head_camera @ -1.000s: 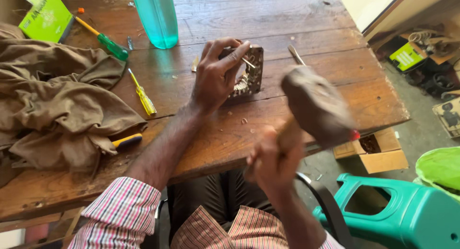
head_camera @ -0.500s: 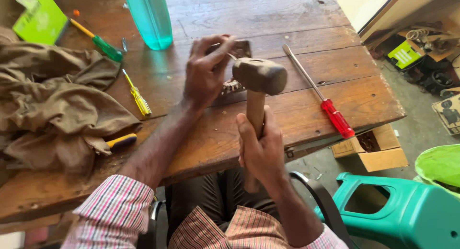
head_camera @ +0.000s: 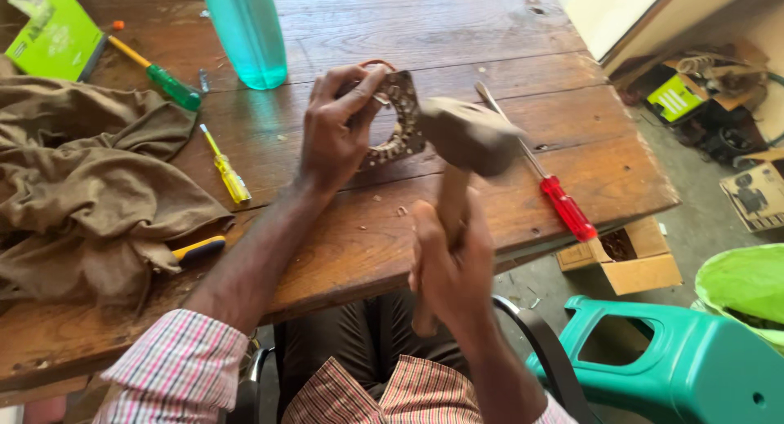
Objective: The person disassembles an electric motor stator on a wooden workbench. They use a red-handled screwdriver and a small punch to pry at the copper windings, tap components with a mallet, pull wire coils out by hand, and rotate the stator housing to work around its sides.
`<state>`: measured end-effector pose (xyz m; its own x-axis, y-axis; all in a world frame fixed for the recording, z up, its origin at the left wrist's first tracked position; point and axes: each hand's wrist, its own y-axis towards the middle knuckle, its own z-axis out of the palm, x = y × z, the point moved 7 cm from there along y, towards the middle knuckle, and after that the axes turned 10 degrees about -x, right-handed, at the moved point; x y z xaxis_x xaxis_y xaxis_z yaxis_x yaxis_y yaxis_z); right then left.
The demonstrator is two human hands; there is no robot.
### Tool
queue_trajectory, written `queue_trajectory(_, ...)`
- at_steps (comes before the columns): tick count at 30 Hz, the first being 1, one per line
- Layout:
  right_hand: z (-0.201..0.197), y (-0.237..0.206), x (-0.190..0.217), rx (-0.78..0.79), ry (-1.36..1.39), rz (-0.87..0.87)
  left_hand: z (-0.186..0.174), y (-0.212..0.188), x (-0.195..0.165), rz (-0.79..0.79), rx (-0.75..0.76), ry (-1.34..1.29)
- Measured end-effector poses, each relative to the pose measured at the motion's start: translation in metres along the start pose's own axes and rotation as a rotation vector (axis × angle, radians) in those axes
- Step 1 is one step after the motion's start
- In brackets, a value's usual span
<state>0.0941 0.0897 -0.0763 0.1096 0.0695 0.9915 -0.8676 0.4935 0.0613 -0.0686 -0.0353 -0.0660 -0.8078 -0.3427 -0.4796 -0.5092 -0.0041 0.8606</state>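
Observation:
My left hand [head_camera: 335, 130] grips a dark square metal part with a round opening [head_camera: 398, 118], holding it on the wooden table [head_camera: 506, 40]; it seems to pinch a small thin metal piece against the part's top. My right hand [head_camera: 451, 265] is closed around the wooden handle of a hammer [head_camera: 465, 138], whose blurred head hangs just to the right of the part. Small chips lie on the table below the part.
A red-handled screwdriver [head_camera: 563, 204] lies right of the hammer. A yellow screwdriver [head_camera: 226, 167], a green-handled one [head_camera: 163, 79], a teal bottle [head_camera: 247, 32], a brown cloth [head_camera: 90, 187] and a green box [head_camera: 55, 39] lie to the left. A teal plastic stool [head_camera: 678, 367] and a cardboard box [head_camera: 629, 265] stand on the floor.
The hammer swung from raised at the right down onto the part half a second ago; it now sits slightly right of the part. My left hand kept holding the part.

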Motion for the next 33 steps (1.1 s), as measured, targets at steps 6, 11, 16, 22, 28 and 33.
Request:
queue_trajectory(6, 0.009, 0.004, -0.006, 0.038, -0.051, -0.093, 0.005, -0.006, -0.005, 0.016, 0.032, -0.008)
queue_trajectory(11, 0.005, 0.007, -0.006, 0.012, -0.046, -0.007, 0.000, -0.003, -0.005, 0.025, -0.016, 0.039)
queue_trajectory(16, 0.012, 0.002, -0.010, 0.035, 0.082, -0.073, 0.007, -0.008, -0.007, 0.033, 0.022, 0.040)
queue_trajectory(22, -0.009, 0.014, -0.014, 0.055, -0.104, -0.010, 0.011, -0.014, -0.022, 0.125, 0.065, 0.007)
queue_trajectory(28, -0.084, 0.059, 0.034, -0.121, -0.588, -0.148, 0.001, -0.013, -0.027, 0.292, 0.107, -0.045)
queue_trajectory(33, -0.152, 0.136, 0.042, -0.112, -1.398, -0.476, -0.009, -0.017, -0.034, 0.515, 0.115, 0.049)
